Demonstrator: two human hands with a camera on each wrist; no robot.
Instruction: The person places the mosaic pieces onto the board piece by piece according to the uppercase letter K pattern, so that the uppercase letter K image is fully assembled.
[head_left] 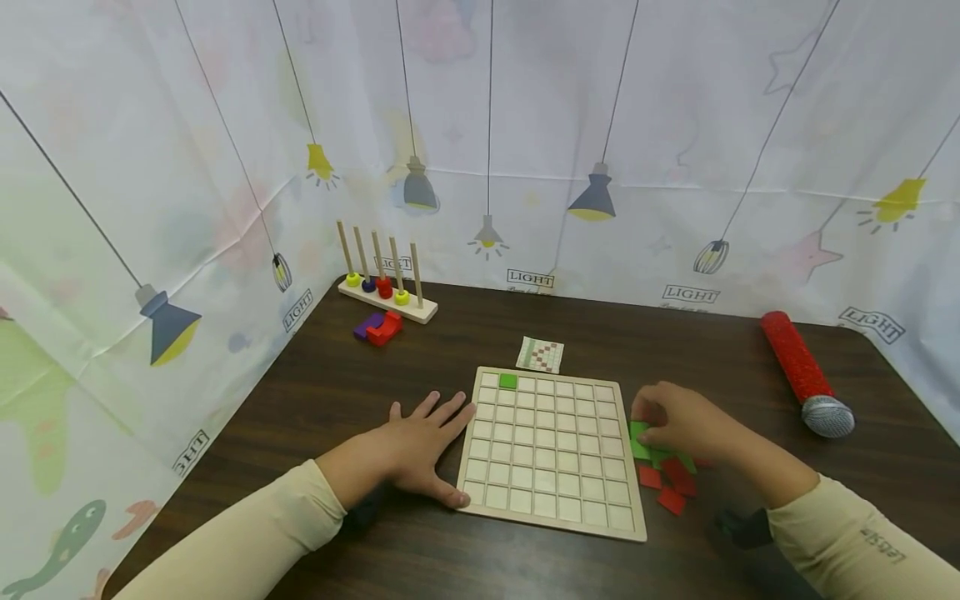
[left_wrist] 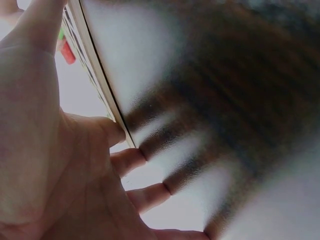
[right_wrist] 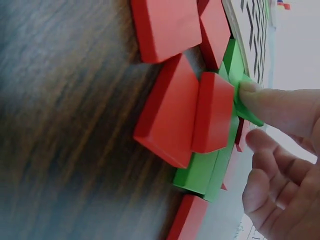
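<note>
A square wooden grid board lies on the dark table, with one green tile in its top row. My left hand spreads its fingers at the board's left edge, thumb at the lower left corner and fingertips near the rim. In the left wrist view the fingertips rest on the tabletop beside the board. To the right of the board, my right hand is over a loose pile of tiles. Its thumb and fingers pinch a tilted green tile. Red tiles lie overlapping other green tiles below it.
A small patterned card lies behind the board. At the back left stands a peg stacker with coloured rings, red and purple curved pieces in front. A red microphone lies at the right. Printed cloth hangs behind the table.
</note>
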